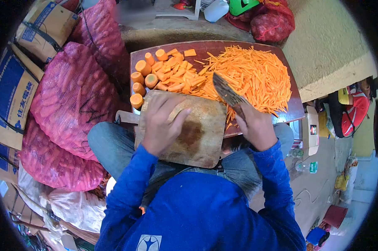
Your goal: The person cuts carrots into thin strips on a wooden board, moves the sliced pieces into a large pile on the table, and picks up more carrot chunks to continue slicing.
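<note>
A wooden cutting board (201, 140) rests across my lap and on the near edge of a red-brown table (295, 109). My left hand (160, 123) is over the board's left part, fingers apart, holding nothing. In my right hand (255, 123) is a knife (224, 90), its dark blade pointing up and left over the board's right corner. Thin carrot strips (256, 75) form a large pile on the table's right side. Carrot slices (176, 71) lie left of the strips, and several thick carrot chunks (143, 67) stand along the table's left edge.
Pink mesh sacks of carrots (74, 94) lean at the left beside cardboard boxes (13, 92). A red mesh bag (272, 25) and a green object (241, 6) are behind the table. A concrete ledge (327, 46) runs along the right. A plastic bottle (308, 167) lies on the floor.
</note>
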### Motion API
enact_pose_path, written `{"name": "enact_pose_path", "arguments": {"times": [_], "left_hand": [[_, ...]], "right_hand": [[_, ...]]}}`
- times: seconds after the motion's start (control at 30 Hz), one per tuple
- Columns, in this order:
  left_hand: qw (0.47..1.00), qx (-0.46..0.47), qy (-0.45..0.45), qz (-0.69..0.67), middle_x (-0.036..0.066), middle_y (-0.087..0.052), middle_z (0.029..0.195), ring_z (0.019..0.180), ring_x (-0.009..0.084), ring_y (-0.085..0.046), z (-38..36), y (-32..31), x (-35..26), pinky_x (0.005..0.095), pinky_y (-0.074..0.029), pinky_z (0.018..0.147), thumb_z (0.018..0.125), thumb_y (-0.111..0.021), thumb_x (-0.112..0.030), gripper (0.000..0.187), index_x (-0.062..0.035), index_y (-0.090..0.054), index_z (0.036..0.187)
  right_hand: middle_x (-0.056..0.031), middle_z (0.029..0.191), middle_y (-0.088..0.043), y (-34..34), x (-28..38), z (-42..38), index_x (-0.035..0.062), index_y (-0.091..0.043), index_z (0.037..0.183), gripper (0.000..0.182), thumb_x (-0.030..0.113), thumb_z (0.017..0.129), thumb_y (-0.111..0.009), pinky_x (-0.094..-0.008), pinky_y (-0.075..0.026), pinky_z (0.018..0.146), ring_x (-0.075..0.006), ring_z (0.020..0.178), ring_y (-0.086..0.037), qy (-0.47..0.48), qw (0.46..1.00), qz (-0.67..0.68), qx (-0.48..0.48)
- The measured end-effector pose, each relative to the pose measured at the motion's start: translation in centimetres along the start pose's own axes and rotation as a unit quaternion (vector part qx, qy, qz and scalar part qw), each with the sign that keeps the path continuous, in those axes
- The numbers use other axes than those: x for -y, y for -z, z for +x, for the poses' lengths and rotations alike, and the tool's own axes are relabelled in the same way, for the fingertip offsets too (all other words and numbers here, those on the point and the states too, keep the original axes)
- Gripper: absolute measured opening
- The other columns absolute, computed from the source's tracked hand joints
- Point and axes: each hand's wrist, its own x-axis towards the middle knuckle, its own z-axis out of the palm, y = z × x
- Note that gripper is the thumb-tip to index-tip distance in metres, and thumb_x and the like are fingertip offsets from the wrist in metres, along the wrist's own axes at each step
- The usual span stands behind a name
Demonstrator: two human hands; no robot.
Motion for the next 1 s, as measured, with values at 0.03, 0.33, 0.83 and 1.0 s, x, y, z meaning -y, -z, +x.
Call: {"name": "enact_pose_path", "arguments": {"times": [0.03, 0.33, 0.83, 1.0], "left_hand": [[0.999, 0.007, -0.053, 0.0, 0.015, -0.071, 0.11, 0.106, 0.0362, -0.066, 1.9, -0.6, -0.3, 0.0433, -0.052, 0.093, 0.081, -0.089, -0.014, 0.037, -0.0017, -0.075, 0.113], [0.956, 0.147, -0.155, 0.203, 0.013, -0.067, 0.118, 0.114, 0.0344, -0.061, 11.8, -13.6, 0.5, 0.0537, -0.04, 0.097, 0.084, -0.086, -0.039, 0.051, -0.0092, -0.074, 0.124], [0.961, 0.192, 0.019, 0.198, 0.02, -0.067, 0.139, 0.137, 0.0424, -0.056, 15.3, -9.5, 14.5, 0.0593, -0.042, 0.114, 0.086, -0.085, -0.022, 0.046, -0.0102, -0.076, 0.13], [0.952, 0.242, 0.007, 0.189, 0.02, -0.067, 0.138, 0.134, 0.0423, -0.058, 18.1, -12.9, 15.7, 0.0582, -0.044, 0.112, 0.086, -0.084, -0.021, 0.047, -0.0113, -0.075, 0.131]], "right_hand": [[-0.0177, 0.096, -0.076, 0.0, 0.1, -0.4, 0.0042, -0.065, 0.121, 0.033, 0.015, 0.093, -0.078, -0.0473, -0.058, 0.069, -0.0378, 0.084, -0.074, -0.004, 1.0, 0.002, -0.004], [-0.0108, 0.087, -0.069, 1.6, 0.7, -2.9, 0.0029, -0.063, 0.112, 0.031, 0.022, 0.093, -0.076, -0.0432, -0.057, 0.067, -0.0291, 0.079, -0.072, 0.03, 0.996, -0.084, 0.033], [-0.014, 0.081, -0.068, -3.7, 5.3, -7.3, 0.0041, -0.059, 0.117, 0.034, 0.025, 0.095, -0.075, -0.0472, -0.056, 0.063, -0.0344, 0.072, -0.07, 0.032, 0.991, 0.116, 0.058], [-0.018, 0.092, -0.07, -5.2, 5.9, -8.2, 0.0027, -0.058, 0.126, 0.044, 0.025, 0.093, -0.076, -0.0474, -0.058, 0.065, -0.0357, 0.076, -0.072, 0.016, 0.986, 0.132, 0.105]]}}
